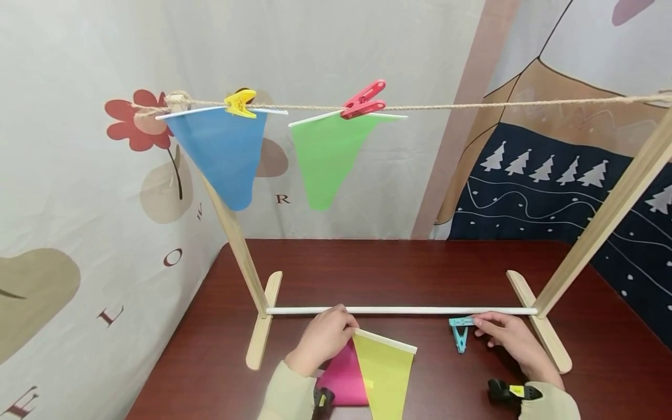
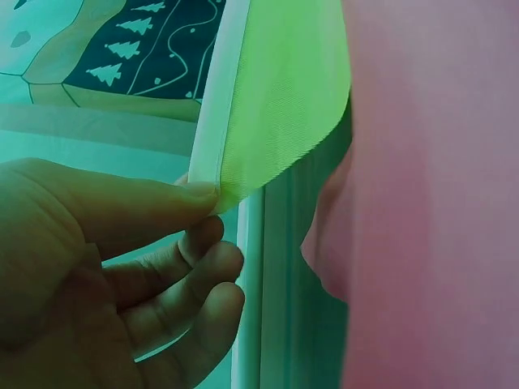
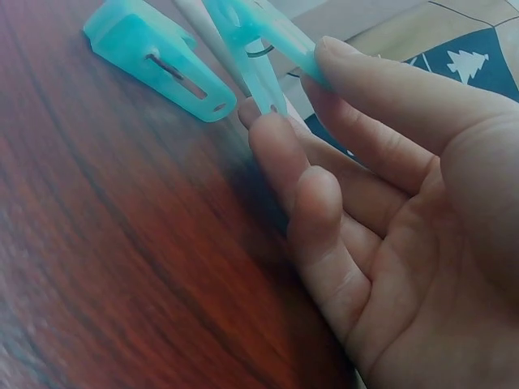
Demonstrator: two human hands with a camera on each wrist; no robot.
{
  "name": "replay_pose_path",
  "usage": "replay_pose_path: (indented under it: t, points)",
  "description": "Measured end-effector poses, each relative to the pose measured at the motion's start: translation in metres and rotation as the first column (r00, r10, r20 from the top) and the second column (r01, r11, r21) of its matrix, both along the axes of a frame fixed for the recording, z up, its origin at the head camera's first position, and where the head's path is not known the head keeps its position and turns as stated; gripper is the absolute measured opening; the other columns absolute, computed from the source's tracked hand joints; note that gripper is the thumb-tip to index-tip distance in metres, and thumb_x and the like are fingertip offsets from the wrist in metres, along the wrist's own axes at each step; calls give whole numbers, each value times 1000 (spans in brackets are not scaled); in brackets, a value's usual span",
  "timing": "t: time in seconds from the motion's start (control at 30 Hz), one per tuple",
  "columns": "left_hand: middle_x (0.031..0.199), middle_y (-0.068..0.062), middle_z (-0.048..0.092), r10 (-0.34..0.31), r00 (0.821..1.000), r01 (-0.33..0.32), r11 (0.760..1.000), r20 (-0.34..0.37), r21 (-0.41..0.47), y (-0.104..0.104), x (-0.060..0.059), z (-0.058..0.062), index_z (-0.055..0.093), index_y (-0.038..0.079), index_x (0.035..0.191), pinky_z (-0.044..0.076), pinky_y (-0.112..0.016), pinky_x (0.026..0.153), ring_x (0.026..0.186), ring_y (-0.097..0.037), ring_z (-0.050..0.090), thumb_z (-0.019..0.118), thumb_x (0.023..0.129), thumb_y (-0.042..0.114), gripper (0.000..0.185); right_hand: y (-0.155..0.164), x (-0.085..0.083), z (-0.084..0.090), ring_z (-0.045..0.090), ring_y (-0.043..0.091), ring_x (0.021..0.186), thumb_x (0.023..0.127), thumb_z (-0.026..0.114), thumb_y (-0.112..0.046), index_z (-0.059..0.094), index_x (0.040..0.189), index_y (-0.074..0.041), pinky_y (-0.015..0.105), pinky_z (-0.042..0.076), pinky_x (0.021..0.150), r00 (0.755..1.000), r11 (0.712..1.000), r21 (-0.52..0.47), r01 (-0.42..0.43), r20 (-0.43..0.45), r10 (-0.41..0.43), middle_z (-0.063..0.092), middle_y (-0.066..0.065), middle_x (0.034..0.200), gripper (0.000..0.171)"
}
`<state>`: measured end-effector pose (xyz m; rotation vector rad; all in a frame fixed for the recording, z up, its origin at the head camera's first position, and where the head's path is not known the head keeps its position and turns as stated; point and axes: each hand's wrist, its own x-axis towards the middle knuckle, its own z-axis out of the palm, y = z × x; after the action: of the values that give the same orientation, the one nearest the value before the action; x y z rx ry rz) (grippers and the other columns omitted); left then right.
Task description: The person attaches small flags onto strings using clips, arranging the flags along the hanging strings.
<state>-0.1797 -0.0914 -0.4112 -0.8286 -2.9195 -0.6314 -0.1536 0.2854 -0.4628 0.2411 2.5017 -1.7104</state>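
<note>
Thumb and forefinger of my left hand [image 1: 326,338] pinch one end of the white top strip of a yellow pennant [image 1: 387,370]. It hangs partly over a magenta pennant [image 1: 343,379] beneath; the left wrist view tints the yellow cloth [image 2: 284,89] greenish. On the right, my right hand [image 1: 511,338] pinches a light-blue clothespin [image 3: 263,40] by its handle ends. A second light-blue clothespin [image 3: 158,61] lies on the table just beside it. Above, a blue pennant [image 1: 217,151] and a green pennant [image 1: 331,157] hang from a twine [image 1: 446,107].
A yellow clothespin [image 1: 241,104] and a red clothespin [image 1: 364,100] clamp the hung pennants. Wooden posts [image 1: 231,245] with flat feet carry the twine at both sides. A white rod [image 1: 420,310] joins the feet low across the dark red table [image 1: 388,271], in front of my hands.
</note>
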Motion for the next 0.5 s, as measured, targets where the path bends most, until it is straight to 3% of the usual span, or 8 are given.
replay_pose_path:
  t: [0.5]
  points:
    - [73, 12, 47, 20, 1000, -20, 999, 4, 46, 0, -1, 1, 70, 20, 84, 38, -22, 58, 63, -4, 43, 62, 83, 22, 8, 0, -1, 1, 60, 16, 78, 82, 62, -37, 58, 108, 4, 32, 49, 62, 1000, 1000, -2, 13, 6, -13, 63, 9, 92, 49]
